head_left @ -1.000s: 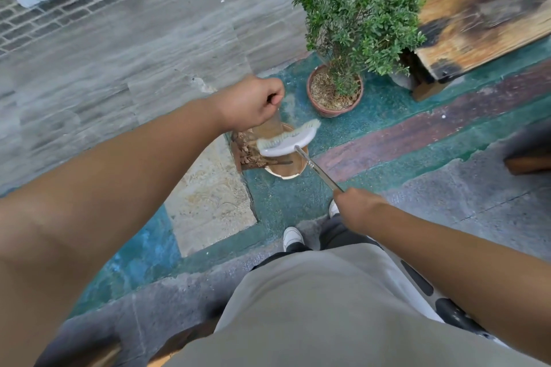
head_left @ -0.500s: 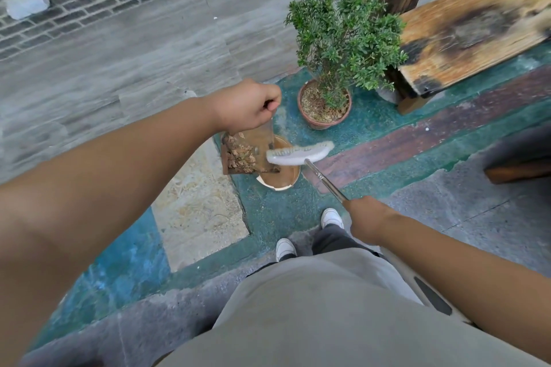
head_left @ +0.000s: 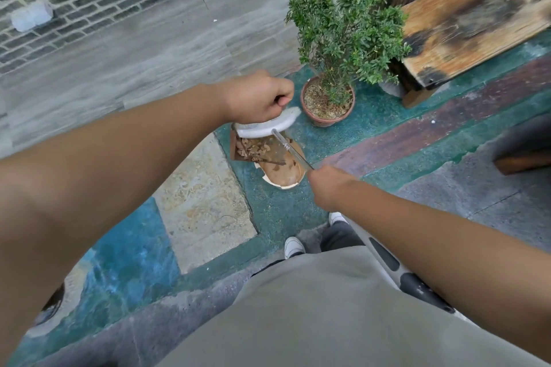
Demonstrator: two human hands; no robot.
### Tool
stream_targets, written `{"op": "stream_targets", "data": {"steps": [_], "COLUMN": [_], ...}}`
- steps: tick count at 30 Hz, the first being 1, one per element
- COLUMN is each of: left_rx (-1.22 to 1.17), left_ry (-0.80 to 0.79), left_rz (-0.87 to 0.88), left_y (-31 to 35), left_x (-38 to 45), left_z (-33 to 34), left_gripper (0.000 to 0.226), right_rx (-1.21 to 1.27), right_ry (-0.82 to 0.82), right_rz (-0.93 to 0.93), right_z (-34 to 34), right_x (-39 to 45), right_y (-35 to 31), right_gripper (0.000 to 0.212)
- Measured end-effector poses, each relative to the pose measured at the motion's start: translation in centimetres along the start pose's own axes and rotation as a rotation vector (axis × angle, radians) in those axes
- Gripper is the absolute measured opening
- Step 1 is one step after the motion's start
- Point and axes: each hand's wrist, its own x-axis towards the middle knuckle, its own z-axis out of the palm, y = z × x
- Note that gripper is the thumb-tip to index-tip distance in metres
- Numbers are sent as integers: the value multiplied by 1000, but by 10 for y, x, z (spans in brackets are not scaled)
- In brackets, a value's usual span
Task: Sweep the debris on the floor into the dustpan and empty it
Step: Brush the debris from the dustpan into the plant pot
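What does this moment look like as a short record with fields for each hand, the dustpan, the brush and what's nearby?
left hand: left hand fisted on what looks like the dustpan's handle, though the grip itself is hidden
right hand: right hand grips the brush's thin metal handle
dustpan: dustpan brown, holds dry leaf debris
brush: white brush head at the dustpan's far edge
under dustpan: round tan dish on green floor
nearby: potted plant, wooden bench
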Motion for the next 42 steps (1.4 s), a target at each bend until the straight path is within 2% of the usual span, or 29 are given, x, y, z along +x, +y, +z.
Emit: {"op": "stream_targets", "data": {"steps": [8,16,27,32,42], "left_rx": [30,38,44,36,28], "left_ry": [-47,-67,-82,-86,-72], "left_rz": [12,-4,-20,-33,-30], "left_y": [2,1,-10,-13,-14], "left_x": [-1,-6,-16,-19,-24], "left_z": [8,14,12,10,8], "left_gripper": [16,16,16,16,18], "right_rx": [-91,-87,31,-51,-88], "right_ry": [-39,-101,-85,-98,-162], "right_rz": [10,71,107,70,182], "right_z": [33,52,27,23,40], "right_x": [-16,-30,-41,-43,-57], "right_y": [16,44,53,50,56], "right_gripper": [38,37,45,45,39]}}
